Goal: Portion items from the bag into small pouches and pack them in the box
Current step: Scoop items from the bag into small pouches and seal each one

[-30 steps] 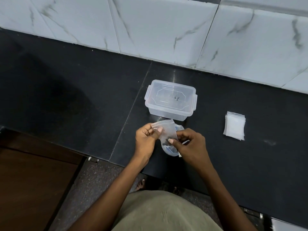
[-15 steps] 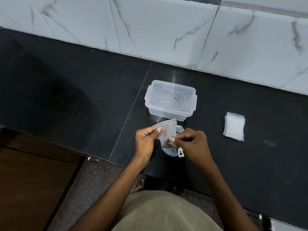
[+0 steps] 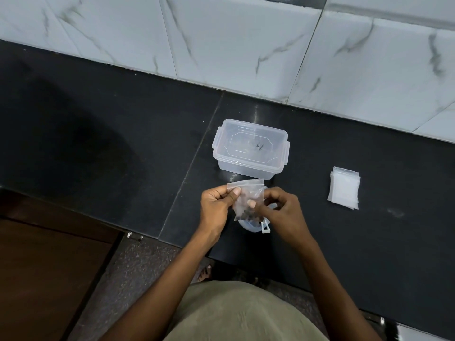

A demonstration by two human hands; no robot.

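A small clear bag (image 3: 246, 196) with dark bits at its bottom hangs upright between both hands. My left hand (image 3: 216, 207) pinches its upper left edge with thumb and fingers. My right hand (image 3: 278, 210) pinches its right side, thumb on the front. Behind the bag stands a clear plastic box (image 3: 250, 150) with its lid on and side clips. Under my hands lies a clear plastic piece (image 3: 258, 226) with a clip, mostly hidden. A stack of small empty pouches (image 3: 344, 187) lies to the right on the black counter (image 3: 123, 143).
A white marble-tiled wall (image 3: 246, 40) runs along the back of the counter. The counter's front edge falls just below my hands, with a brown wooden panel (image 3: 44, 267) and speckled floor below at left.
The bag has turned a little more upright and my right thumb has slid along its right side. The box and pouch stack have not moved.
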